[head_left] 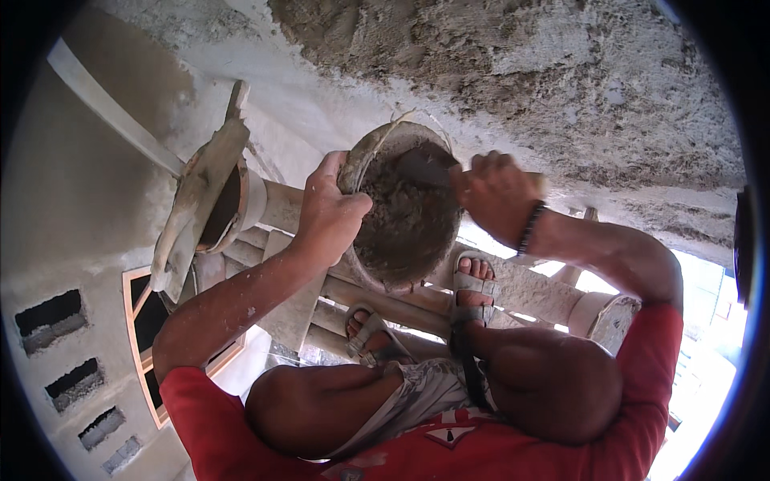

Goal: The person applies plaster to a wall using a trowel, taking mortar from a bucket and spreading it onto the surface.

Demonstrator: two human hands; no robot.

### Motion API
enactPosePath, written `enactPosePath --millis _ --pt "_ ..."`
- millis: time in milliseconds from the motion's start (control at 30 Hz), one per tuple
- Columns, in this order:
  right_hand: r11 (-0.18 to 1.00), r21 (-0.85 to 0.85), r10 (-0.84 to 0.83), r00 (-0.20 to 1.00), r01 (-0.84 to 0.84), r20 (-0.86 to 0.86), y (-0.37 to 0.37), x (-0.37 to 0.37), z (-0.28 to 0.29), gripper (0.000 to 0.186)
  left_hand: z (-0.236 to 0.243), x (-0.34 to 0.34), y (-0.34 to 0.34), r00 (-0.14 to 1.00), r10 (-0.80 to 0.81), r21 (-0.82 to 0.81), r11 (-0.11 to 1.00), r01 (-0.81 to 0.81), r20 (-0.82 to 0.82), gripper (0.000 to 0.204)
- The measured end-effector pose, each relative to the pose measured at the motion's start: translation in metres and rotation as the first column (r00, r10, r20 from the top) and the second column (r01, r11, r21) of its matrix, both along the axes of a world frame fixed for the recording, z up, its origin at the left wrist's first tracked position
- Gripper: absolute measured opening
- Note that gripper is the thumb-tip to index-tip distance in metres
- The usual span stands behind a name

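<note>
In front of me a round bucket point(374, 146) is tilted, its mouth facing me, with wet grey-brown mortar point(401, 236) inside. My left hand point(333, 210) is closed on the bucket's left rim, thumb over the edge. On the other side, my right hand point(501, 196) is wrapped round the handle of a trowel point(427, 166). The trowel's dark blade reaches into the bucket over the mortar. Slight blur softens the right hand's fingers, and a dark beaded bracelet circles that wrist.
I squat with sandalled feet on a scaffold of poles and planks point(521, 287). A wall point(553, 88) with rough, patchy plaster rises ahead. At left, a weathered board point(200, 192) leans across another round container point(255, 199). A wooden window frame point(132, 345) lies beyond my left arm.
</note>
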State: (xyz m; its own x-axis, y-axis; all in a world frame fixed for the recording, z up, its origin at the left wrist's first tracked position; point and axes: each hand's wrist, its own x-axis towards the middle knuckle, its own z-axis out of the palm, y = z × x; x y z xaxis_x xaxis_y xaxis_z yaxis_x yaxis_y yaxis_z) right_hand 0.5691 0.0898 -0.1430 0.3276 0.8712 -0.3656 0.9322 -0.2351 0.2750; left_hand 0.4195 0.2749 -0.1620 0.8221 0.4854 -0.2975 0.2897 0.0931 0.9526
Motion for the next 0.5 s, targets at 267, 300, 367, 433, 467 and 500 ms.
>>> enactPosePath --millis 267,300,367,433,467,500 --pt "0.998 0.003 -0.053 0.830 0.066 -0.555 -0.028 0.015 -0.070 0.040 -0.002 0.022 -0.015 0.986 -0.113 0.207 0.974 0.085 0.124 0.045" --pt "0.993 0.036 -0.067 0.794 0.110 -0.604 -0.032 0.009 -0.072 0.041 -0.004 0.022 -0.015 0.984 -0.113 0.233 0.969 0.079 0.136 0.045" --pt "0.973 0.109 -0.059 0.675 0.204 -0.735 -0.041 0.002 -0.092 0.047 -0.009 0.020 -0.017 0.981 -0.113 0.284 0.957 0.065 0.156 0.046" --pt "0.945 0.172 -0.049 0.639 0.279 -0.767 -0.040 -0.007 -0.096 0.048 -0.010 0.018 -0.018 0.989 -0.083 0.307 0.951 0.042 0.123 0.045" --pt "0.927 0.202 -0.042 0.621 0.317 -0.783 -0.041 -0.010 -0.097 0.048 -0.010 0.017 -0.019 0.992 -0.067 0.319 0.947 0.030 0.106 0.045" --pt "0.927 0.211 -0.042 0.646 0.310 -0.762 -0.039 -0.012 -0.095 0.047 -0.008 0.015 -0.016 0.992 -0.041 0.227 0.974 0.013 0.118 0.045"
